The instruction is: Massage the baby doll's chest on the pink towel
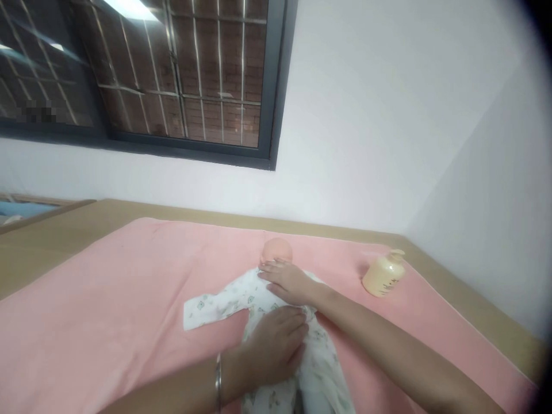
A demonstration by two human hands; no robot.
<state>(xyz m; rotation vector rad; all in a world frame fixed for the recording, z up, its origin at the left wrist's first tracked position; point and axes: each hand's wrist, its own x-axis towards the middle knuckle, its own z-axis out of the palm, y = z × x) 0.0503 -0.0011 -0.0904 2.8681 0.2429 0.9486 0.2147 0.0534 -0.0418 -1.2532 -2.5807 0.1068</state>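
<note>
A doll (277, 250) lies on its back on a pink cloth (155, 276), its round head toward the wall. It wears white printed baby clothing (215, 306), with one sleeve spread out to the left. My right hand (288, 282) rests on the upper chest just below the head, fingers stretched out. Lower down, my left hand (278, 345), with a silver bangle at the wrist, lies on the front of the clothing; its fingers are bent against the fabric, and whether they pinch it is hidden.
A cream pump bottle (383, 275) stands on the cloth at the right. Behind the wooden tabletop (64, 230) are a white wall (345, 144) and a barred window (181, 75). Something blue (26, 209) shows at the far left.
</note>
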